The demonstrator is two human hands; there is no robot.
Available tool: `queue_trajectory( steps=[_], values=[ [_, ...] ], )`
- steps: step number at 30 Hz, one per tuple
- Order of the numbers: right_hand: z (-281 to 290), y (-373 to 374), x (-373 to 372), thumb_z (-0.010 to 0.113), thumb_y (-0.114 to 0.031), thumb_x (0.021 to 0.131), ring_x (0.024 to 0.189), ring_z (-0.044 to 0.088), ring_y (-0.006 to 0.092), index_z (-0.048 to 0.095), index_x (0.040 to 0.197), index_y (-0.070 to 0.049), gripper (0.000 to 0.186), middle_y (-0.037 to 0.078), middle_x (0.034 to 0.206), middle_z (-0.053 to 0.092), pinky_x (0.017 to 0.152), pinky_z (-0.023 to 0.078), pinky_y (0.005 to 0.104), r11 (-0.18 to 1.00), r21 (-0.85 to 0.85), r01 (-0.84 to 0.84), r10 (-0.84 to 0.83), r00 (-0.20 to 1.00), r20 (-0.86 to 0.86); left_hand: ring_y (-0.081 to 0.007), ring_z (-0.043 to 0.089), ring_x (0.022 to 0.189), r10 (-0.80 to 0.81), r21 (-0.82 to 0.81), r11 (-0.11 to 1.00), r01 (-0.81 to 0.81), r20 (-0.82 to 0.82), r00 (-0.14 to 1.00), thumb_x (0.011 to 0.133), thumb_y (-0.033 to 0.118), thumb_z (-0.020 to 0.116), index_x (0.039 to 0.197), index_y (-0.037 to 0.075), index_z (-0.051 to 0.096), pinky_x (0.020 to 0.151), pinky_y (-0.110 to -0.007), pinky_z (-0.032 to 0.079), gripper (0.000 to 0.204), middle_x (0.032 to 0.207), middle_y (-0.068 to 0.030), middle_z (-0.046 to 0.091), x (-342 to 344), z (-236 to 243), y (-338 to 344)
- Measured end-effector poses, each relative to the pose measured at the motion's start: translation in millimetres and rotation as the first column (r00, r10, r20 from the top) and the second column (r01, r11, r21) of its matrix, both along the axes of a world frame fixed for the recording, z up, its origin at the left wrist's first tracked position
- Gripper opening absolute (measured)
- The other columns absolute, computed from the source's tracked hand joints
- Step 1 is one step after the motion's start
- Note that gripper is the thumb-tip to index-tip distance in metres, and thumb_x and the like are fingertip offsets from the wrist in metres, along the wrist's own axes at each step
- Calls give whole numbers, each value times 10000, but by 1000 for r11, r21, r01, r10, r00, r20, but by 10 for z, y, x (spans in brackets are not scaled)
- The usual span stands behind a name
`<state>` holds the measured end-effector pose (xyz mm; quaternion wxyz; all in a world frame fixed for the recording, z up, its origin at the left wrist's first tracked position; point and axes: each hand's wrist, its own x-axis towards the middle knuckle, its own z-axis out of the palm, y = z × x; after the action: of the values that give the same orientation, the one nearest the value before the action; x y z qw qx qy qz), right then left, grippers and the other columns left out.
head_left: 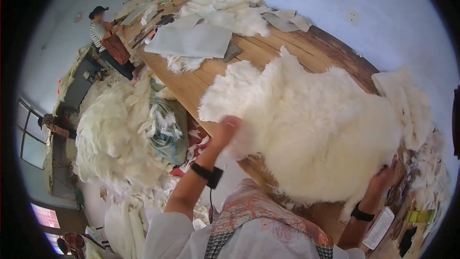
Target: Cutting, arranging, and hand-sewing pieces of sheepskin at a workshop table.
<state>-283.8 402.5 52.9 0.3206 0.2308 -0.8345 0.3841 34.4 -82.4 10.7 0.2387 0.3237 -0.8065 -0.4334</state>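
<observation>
- The person's left hand (pixel 224 129) is pressed on the near left edge of a big white sheepskin (pixel 306 129). The fingers look bent over the fluffy edge, but I cannot tell if they are closed around it.
- The right hand (pixel 383 178) is at the near right edge of the same skin, fingers tucked into the wool, so it seems to be gripping it.
- The sheepskin lies wool side up on the near end of a long wooden table (pixel 268 50).
- I think the skin is being laid out or pulled straight. A next move would need both hands to tug evenly, so the skin stays flat.
- Farther up the table lie a grey sheet (pixel 191 41) and more white skins (pixel 230 12).
- A heap of wool (pixel 115 134) sits on the floor to the left.
- Another person (pixel 100 31) works at the far end.
</observation>
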Motion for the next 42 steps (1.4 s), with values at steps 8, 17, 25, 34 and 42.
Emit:
queue_trajectory(
  steps=[8,17,25,34,42],
  values=[
    [-23,-1748,747,549,-224,941,801,505,58,591,1012,-41,201,-22,896,571,730,425,222,830,-458,-319,548,315,775,-358,565,998,530,-540,798,-269,414,740,799,337,662,1036,45,639,879,-421,450,376,1108,-165,593,-122,-117,-930],
    [55,-1592,1046,567,-152,922,891,525,93,581,1064,-20,195,17,971,591,827,419,241,803,-483,-349,591,370,717,-270,560,1085,311,685,701,-198,-43,949,813,119,647,1324,57,422,875,-379,489,562,1235,-162,544,-482,602,-651],
    [246,-1579,1178,516,-196,933,1085,518,199,437,1273,-37,384,101,1215,516,928,434,324,195,-979,-63,980,47,193,-331,515,1163,-773,303,583,754,-77,629,754,99,633,1324,44,416,979,-402,399,613,1274,-199,513,-943,1116,1132],
    [208,-1166,1040,515,-193,903,1023,569,192,539,1183,-14,333,67,1146,583,884,461,328,357,-892,277,880,222,421,-326,547,1112,-966,92,252,963,-34,256,892,140,534,1322,65,439,938,-380,430,447,1282,-170,518,-811,1183,1547],
    [144,-528,1460,394,-210,991,993,569,209,459,1254,-11,336,94,1165,569,855,483,346,533,-814,230,664,482,571,-84,552,758,-590,401,703,588,-134,796,947,232,522,1097,46,585,690,-228,467,248,1021,-22,622,-1547,822,358]
  ],
)
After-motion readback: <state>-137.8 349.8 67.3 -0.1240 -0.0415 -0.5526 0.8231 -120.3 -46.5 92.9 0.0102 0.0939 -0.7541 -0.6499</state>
